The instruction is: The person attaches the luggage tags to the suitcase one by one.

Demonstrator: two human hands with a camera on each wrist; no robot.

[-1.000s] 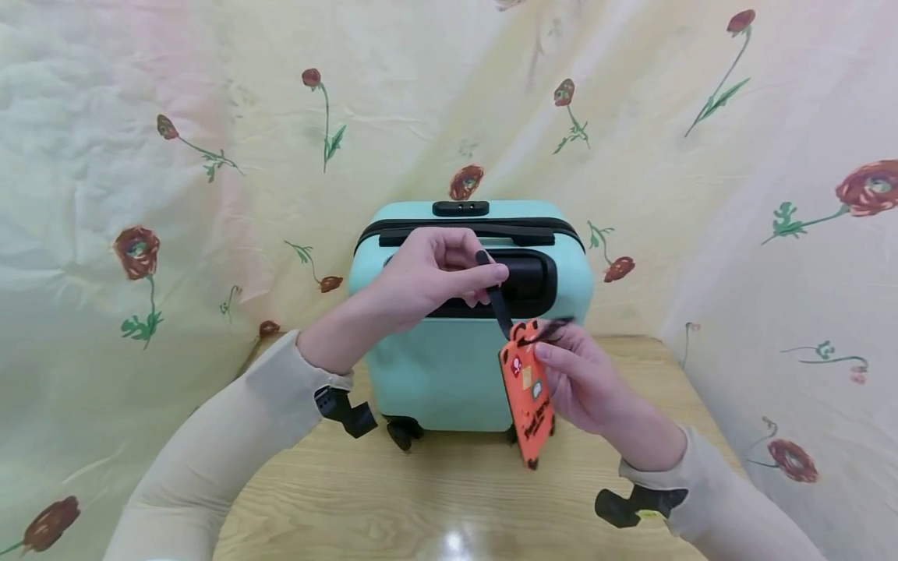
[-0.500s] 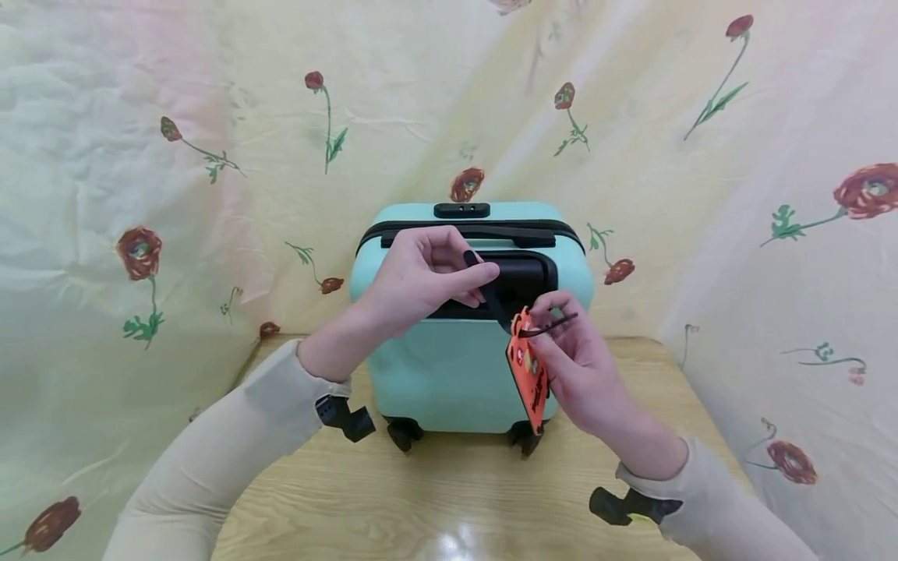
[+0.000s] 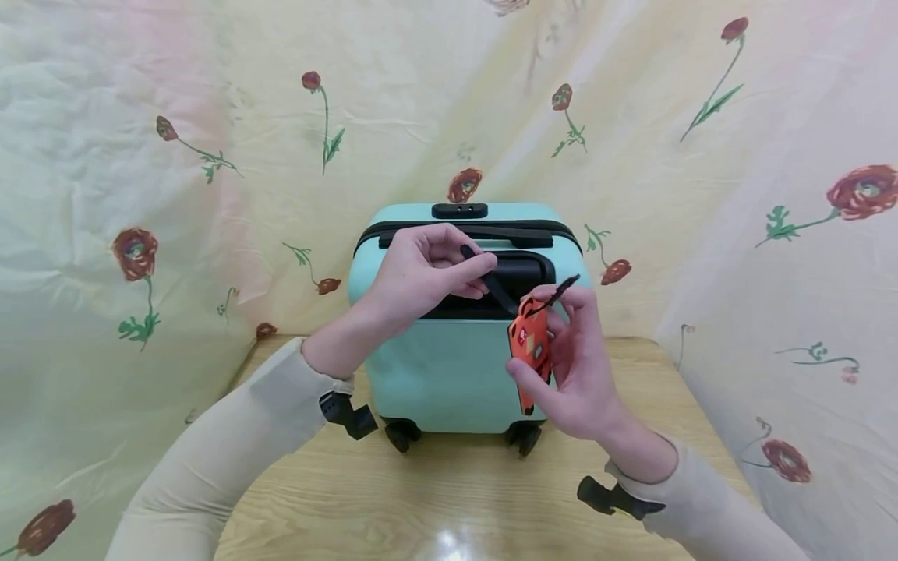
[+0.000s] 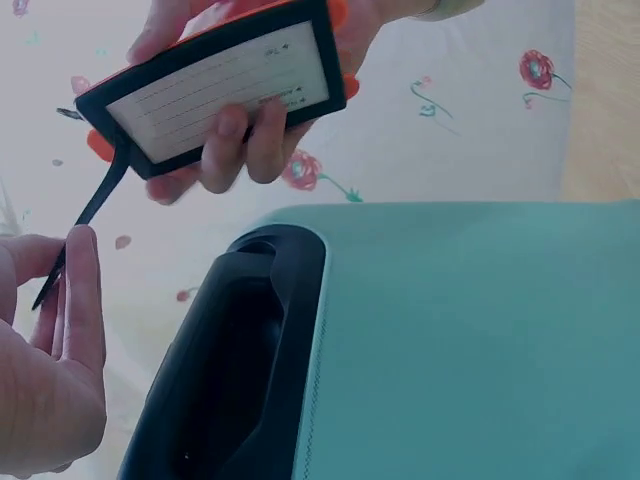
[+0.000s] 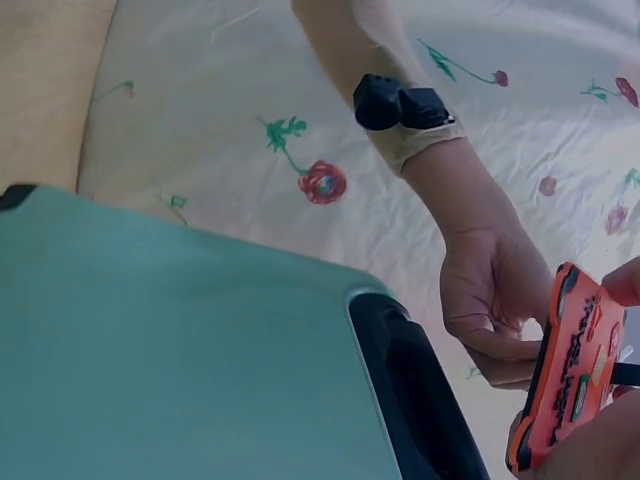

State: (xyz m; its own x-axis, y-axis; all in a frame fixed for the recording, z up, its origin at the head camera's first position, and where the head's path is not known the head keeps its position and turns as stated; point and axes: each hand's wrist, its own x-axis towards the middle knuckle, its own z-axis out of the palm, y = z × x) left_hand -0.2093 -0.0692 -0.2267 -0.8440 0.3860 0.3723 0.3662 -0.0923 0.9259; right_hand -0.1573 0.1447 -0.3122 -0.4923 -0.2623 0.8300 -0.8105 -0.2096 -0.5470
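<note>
My left hand [image 3: 414,276] pinches the end of a thin black strap [image 3: 498,294] between thumb and fingers. That strap runs to an orange luggage tag [image 3: 531,343], which my right hand [image 3: 585,370] holds with the thumb on the front edge and fingers behind. The strap's other end sticks out past the right fingers. Seen from the left wrist, the tag's back carries a white lined card [image 4: 225,85] in a black frame, with fingertips pressed against it. Raised lettering and small stickers mark the orange front in the right wrist view. Both hands are over the front of a mint-green suitcase [image 3: 449,378].
The suitcase stands upright on a wooden table [image 3: 365,499], on black wheels [image 3: 401,435]. A black recessed handle [image 4: 230,340] and a combination lock [image 3: 459,210] show on it. Flower-printed cloth [image 3: 266,156] hangs behind and at both sides.
The right hand has shifted upward, raising the tag and turning it, and its thumb has moved down to the tag's lower left edge. The left hand keeps its pinch on the strap, nearly still.
</note>
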